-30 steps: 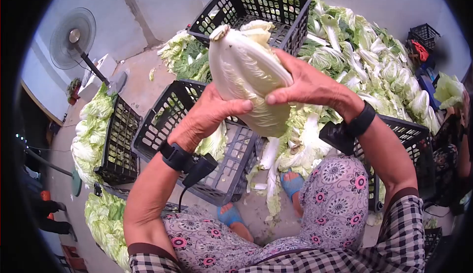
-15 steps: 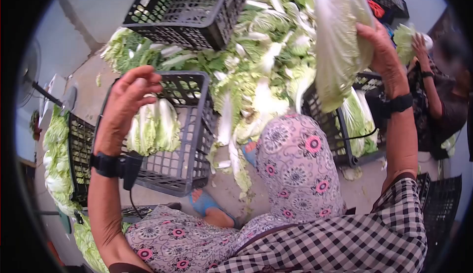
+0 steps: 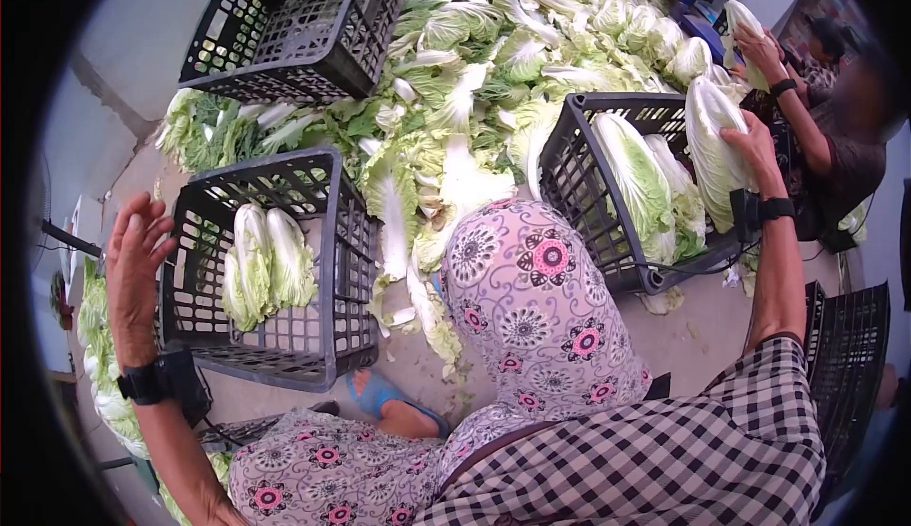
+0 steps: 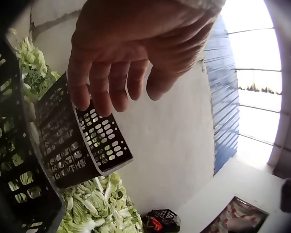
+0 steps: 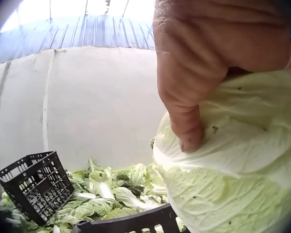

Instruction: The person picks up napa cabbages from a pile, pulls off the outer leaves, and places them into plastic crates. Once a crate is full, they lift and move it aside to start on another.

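My right hand (image 3: 754, 151) grips a napa cabbage (image 3: 714, 141) at the right side of the right black crate (image 3: 622, 274). The cabbage stands nearly upright, its white base up. In the right wrist view a fingertip presses into the pale leaves of the cabbage (image 5: 233, 170). Other napa cabbages (image 3: 634, 179) lie in that crate. On the far left, my left hand (image 3: 133, 260) is raised beside the left black crate (image 3: 327, 270), its fingers loosely bent around nothing. Two napa cabbages (image 3: 249, 265) lie side by side in the left crate.
Behind the crates spreads a large heap of cabbages and loose leaves (image 3: 512, 51), with another black crate (image 3: 285, 80) on it. Nearby at the right, a person (image 3: 835, 137) holds a cabbage. More cabbages (image 3: 109, 365) line the left edge. Stacked crates (image 3: 849, 374) stand at lower right.
Both hands held the cabbage at first. The left hand let go and moved left; the right hand carried the cabbage right, then down to the right crate. The head view has turned rightward.
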A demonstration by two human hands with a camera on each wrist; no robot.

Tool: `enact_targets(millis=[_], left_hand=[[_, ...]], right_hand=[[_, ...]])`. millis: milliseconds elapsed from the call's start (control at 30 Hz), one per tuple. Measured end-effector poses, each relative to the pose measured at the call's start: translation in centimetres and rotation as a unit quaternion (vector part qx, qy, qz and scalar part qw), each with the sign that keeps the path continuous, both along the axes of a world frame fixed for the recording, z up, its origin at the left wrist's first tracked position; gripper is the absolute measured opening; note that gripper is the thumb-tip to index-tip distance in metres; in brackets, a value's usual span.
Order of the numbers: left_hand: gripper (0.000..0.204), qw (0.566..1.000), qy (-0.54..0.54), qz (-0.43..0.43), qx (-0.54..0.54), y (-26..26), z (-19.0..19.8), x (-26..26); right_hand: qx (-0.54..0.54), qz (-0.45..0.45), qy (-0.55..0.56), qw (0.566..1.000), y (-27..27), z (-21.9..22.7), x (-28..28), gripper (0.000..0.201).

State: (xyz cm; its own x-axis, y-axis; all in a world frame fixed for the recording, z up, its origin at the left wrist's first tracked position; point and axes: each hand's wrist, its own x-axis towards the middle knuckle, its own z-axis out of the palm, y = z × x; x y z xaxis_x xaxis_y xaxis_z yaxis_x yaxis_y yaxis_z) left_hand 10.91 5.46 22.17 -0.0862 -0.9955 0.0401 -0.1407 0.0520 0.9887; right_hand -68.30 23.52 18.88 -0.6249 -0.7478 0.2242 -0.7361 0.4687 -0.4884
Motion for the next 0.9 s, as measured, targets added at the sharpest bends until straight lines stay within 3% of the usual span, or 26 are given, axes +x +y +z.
enact_targets(millis=[133, 200, 267, 367, 533, 600, 667, 800, 900], left_hand=[[0.039, 0.998, -0.056, 0.023, 0.014, 3.1, 0.1, 1.6], [0.04, 0.999, -0.037, 0.028, 0.021, 4.1, -0.2, 3.2], [0.041, 0.999, -0.011, 0.039, 0.027, 4.6, -0.6, 4.5], [0.042, 0.998, 0.019, 0.056, 0.027, 5.3, -1.0, 5.6], [0.042, 0.997, 0.051, 0.059, 0.023, 4.9, -1.6, 4.9], [0.041, 0.997, 0.047, 0.048, 0.036, 4.7, -1.8, 2.9], [0.039, 0.997, 0.051, 0.038, 0.045, 4.2, -2.1, 1.5], [0.034, 0.995, -0.082, 0.017, 0.053, 3.1, -2.2, 0.4], [0.035, 0.991, -0.108, 0.023, 0.073, 1.5, -4.4, 1.7]], right_hand=[[0.1, -0.07, 0.056, 0.991, -0.6, -1.4, 1.3, 0.055], [0.211, -0.055, 0.065, 0.974, -1.5, -2.4, 4.0, 0.059], [0.175, 0.119, 0.023, 0.977, -1.3, -7.6, 1.6, 0.065], [0.17, 0.105, -0.076, 0.977, -3.2, -8.5, 1.3, 0.067], [0.079, 0.152, 0.042, 0.984, -6.4, -3.6, 3.0, 0.052], [0.011, 0.206, -0.003, 0.979, -7.2, -0.7, 7.3, 0.05], [0.02, 0.27, 0.004, 0.963, -9.1, 1.6, 10.8, 0.051], [-0.03, 0.398, -0.056, 0.915, -11.1, 4.8, 21.8, 0.051], [-0.009, 0.452, -0.077, 0.889, -12.4, 6.2, 29.2, 0.046]])
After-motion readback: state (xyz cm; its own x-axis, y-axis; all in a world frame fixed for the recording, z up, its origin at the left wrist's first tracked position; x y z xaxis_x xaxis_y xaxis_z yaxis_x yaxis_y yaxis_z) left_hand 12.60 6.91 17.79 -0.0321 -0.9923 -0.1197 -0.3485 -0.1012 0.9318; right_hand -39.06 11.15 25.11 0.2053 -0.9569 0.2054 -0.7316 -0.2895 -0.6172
